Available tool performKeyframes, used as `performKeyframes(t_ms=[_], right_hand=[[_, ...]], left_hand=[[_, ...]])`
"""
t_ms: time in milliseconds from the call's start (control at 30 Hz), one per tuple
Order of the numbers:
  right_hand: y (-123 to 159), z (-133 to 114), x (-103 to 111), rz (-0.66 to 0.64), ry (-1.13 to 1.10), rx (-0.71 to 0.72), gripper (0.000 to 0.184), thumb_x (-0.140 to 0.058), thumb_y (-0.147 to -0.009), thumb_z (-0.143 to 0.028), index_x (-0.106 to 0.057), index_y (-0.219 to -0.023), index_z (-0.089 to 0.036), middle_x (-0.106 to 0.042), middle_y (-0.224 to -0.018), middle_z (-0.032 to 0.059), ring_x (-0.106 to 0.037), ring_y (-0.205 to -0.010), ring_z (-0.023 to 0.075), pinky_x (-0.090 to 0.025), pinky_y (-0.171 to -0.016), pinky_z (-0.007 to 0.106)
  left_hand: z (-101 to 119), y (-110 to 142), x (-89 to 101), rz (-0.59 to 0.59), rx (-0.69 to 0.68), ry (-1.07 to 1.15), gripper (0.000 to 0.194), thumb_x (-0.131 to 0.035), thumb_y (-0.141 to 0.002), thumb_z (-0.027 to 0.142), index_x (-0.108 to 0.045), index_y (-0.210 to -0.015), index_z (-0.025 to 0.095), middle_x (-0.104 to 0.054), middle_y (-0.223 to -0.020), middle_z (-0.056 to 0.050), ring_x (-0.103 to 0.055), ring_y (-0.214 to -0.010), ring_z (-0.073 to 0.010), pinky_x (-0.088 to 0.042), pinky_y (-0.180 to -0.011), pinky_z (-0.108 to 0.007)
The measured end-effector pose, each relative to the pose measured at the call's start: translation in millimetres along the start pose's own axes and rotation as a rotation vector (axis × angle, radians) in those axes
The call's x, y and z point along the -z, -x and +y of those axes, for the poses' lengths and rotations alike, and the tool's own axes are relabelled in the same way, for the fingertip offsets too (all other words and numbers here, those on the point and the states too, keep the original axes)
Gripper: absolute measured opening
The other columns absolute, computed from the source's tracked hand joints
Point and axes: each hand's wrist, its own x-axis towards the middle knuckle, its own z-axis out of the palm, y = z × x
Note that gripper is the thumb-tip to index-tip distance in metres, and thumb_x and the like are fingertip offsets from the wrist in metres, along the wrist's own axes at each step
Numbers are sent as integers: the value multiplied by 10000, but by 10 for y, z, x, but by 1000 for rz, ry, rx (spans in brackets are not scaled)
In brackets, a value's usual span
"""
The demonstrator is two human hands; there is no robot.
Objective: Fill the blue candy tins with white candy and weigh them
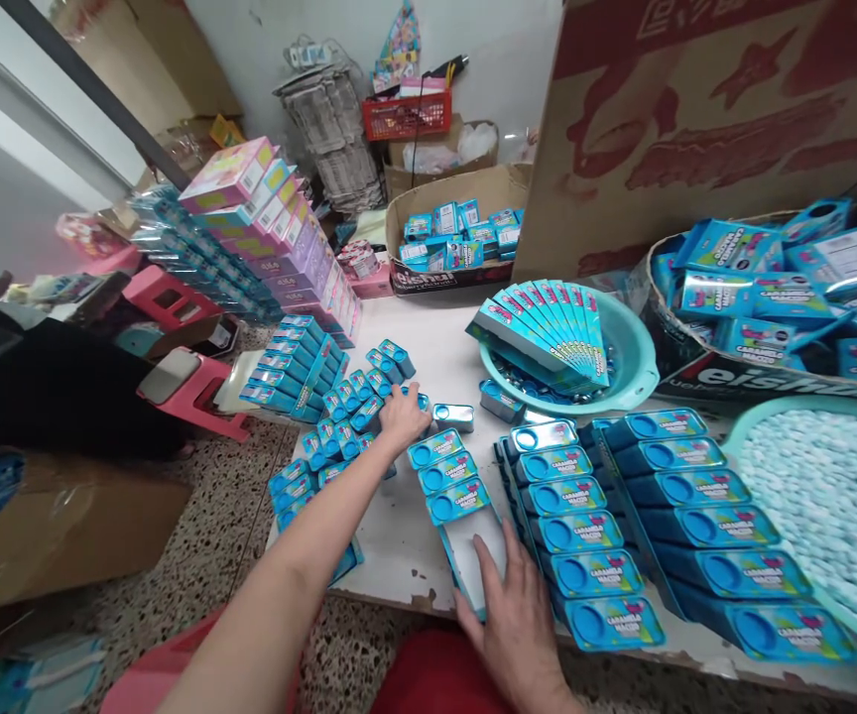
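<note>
My left hand (405, 421) reaches out over the table, its fingers closed over a small blue candy box (421, 399) that they partly hide. Around it stand several more small blue boxes (343, 436) in loose rows, and one lies flat (453, 417) just to its right. Close to me, my right hand (510, 615) holds the near end of a blue display tray (465, 545), thumb at its left side and fingers at the inside and right. Three boxes labelled "Caramelo Macizo" (447, 476) fill the tray's far part; its near part shows a white bottom.
Filled trays (584, 535) stand right of my hand. Behind are a turquoise basin (641, 372) with fanned printed cardboard (548, 332) and a carton of blue packs (763, 288). A basin of pale candies (822, 496) is far right; stacked pink boxes (280, 238) rise left.
</note>
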Motion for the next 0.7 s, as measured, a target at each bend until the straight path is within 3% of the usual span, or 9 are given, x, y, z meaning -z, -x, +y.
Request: performKeyframes(t_ms=[133, 233, 333, 400, 533, 600, 700], right_hand=[[5, -4, -1, -15, -19, -9, 474, -573, -788, -358, -513, -1210, -150, -372, -1384, 229, -484, -1113, 362, -458, -843, 471], [17, -2, -6, -25, -42, -19, 486, -593, -775, -357, -524, -1209, -148, -367, -1396, 226, -477, -1131, 372, -453, -853, 473], [30, 5, -19, -27, -51, -31, 504, -603, -763, -373, -516, -1216, -171, -357, -1415, 202, -461, -1168, 372, -464, -855, 459], [32, 9, -26, -26, -46, -38, 518, -606, -759, -386, -505, -1223, -181, -351, -1423, 195, -452, -1185, 374, -468, -858, 457], [22, 6, -19, -27, -41, -46, 540, -595, -769, -393, -482, -1251, -178, -357, -1419, 199, -455, -1188, 368, -459, -877, 454], [11, -2, -13, -23, -38, -54, 558, -581, -781, -410, -470, -1269, -162, -373, -1401, 211, -456, -1184, 368, -455, -880, 457], [-9, -17, -14, -20, -45, -67, 589, -558, -799, -435, -449, -1294, -136, -388, -1382, 223, -461, -1170, 369, -454, -880, 465]], left_hand=[[199, -156, 23, -1, 80, 38, 518, -514, -784, 460, -488, -1273, 291, -411, -1284, -119, -564, -1066, -307, -455, -832, -386], [96, -223, 152, -139, 14, 123, 647, -523, -764, 537, -436, -1338, 249, -391, -1372, -132, -546, -1125, -309, -444, -880, -371], [-187, -206, 350, -242, -203, 164, 674, -469, -826, 395, -284, -1438, 183, -458, -1372, -135, -503, -1196, -260, -420, -935, -328], [-367, -172, 460, -201, -356, 65, 669, -412, -825, 201, -224, -1467, 194, -474, -1373, -124, -493, -1211, -241, -409, -949, -340], [-494, -189, 498, -65, -732, -220, 680, -392, -780, 57, -382, -1390, 359, -278, -1522, -22, -270, -1378, -272, -305, -1035, -444], [-462, -275, 441, -94, -912, -277, 645, -415, -774, 52, -457, -1323, 388, -276, -1524, 24, -168, -1417, -250, -244, -1069, -447], [-408, -430, 361, -168, -1057, -295, 625, -484, -725, 57, -486, -1281, 345, -358, -1484, 2, -160, -1420, -229, -194, -1092, -426]])
